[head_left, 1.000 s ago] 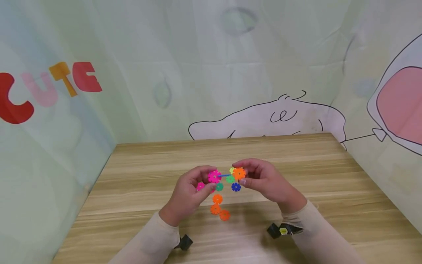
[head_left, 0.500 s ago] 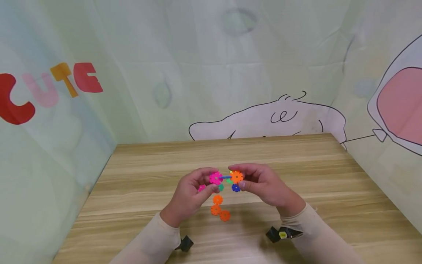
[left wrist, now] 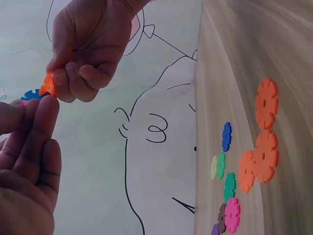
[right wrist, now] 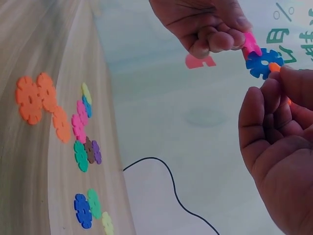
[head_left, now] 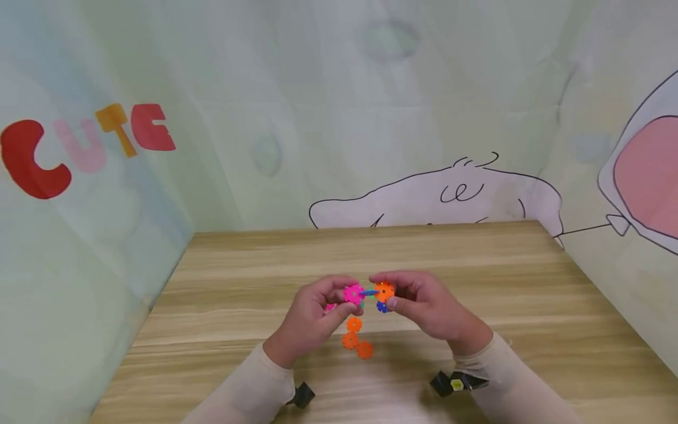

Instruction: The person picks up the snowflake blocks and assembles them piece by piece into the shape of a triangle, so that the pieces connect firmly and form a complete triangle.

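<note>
Above the wood-grain table (head_left: 477, 265), my left hand (head_left: 309, 315) pinches a pink notched disc (head_left: 353, 294), my right hand (head_left: 431, 303) an orange disc (head_left: 384, 291), with a blue disc (right wrist: 255, 62) bridging them edge-on. My grip covers both outer rims; beyond, a dark-blue disc (head_left: 382, 307) is partly hidden.

Passable along the bench's (head_left: 243, 259) side edges — barred midway by orange discs (head_left: 351, 340), at the far edge by printed cloth (head_left: 328, 106).

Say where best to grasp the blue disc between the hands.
Probably pinch the blue disc across its bare rim from the person's side: it shows edge-on there, and the pink disc and orange disc occupy its left and right edges.
</note>
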Demonstrator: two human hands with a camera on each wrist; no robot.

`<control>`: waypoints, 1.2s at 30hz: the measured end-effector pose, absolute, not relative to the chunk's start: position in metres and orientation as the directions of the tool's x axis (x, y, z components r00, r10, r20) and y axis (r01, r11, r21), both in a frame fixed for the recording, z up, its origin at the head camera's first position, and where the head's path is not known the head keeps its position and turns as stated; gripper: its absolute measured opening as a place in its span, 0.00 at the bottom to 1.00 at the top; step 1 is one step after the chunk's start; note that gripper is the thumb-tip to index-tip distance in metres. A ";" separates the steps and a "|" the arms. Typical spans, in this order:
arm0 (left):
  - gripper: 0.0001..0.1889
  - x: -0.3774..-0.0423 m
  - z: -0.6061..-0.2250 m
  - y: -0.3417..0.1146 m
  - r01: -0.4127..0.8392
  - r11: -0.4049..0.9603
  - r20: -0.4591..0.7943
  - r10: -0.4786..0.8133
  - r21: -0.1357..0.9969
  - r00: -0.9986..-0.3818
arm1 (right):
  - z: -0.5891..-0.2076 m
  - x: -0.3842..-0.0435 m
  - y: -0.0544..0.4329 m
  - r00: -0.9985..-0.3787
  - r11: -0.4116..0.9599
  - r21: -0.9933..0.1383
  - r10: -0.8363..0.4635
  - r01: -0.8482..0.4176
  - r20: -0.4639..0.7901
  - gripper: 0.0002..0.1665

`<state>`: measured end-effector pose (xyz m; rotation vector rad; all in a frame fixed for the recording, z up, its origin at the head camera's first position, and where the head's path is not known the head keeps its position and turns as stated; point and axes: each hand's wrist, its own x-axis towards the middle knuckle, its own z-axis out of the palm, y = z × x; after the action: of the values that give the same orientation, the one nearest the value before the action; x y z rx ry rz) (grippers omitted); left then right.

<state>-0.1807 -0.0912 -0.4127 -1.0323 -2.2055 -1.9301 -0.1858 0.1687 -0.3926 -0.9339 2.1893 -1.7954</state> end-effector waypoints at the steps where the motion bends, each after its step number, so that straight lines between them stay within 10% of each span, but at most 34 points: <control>1: 0.19 -0.180 -0.413 -0.091 0.488 0.010 0.432 0.450 0.873 -0.781 | -0.393 -0.186 0.168 -0.789 0.083 -0.926 -0.556 -0.367 0.263 0.23; 36: 0.19 -0.181 -0.412 -0.094 0.489 0.187 0.412 0.335 0.852 -0.847 | -0.405 -0.199 0.179 -0.841 0.208 -0.879 -0.447 -0.430 0.306 0.24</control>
<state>-0.1813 -0.0938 -0.4116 -0.8089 -2.3146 -1.7433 -0.1992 0.1791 -0.4053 -0.8824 2.4296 -1.7584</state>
